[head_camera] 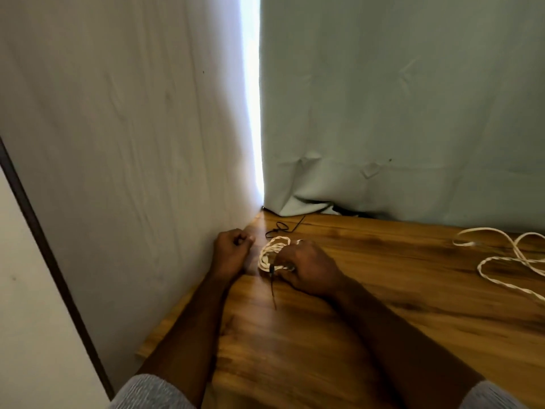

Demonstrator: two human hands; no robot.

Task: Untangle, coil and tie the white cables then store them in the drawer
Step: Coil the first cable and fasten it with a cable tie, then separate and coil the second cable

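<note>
Wooden surface point(368, 320) seen nearest. Coiled white cable point(269, 252) is gripped by the right hand point(306, 268), fingers curled round it, low on the surface; coil's long axis runs near-to-far. A black tie point(272, 283) is cinched on its near end, tail pointing toward the viewer. Left hand point(231, 250) is loosely fisted just beside, holding nothing visible. Loose white cable point(507, 258) lies well apart, right. Black ties point(281, 227) farther back, by the curtains point(398, 113).

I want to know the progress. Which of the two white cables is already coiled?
The coil held by the right hand, with a black tie around it. The other cable lies loose at the table's right side.
</note>
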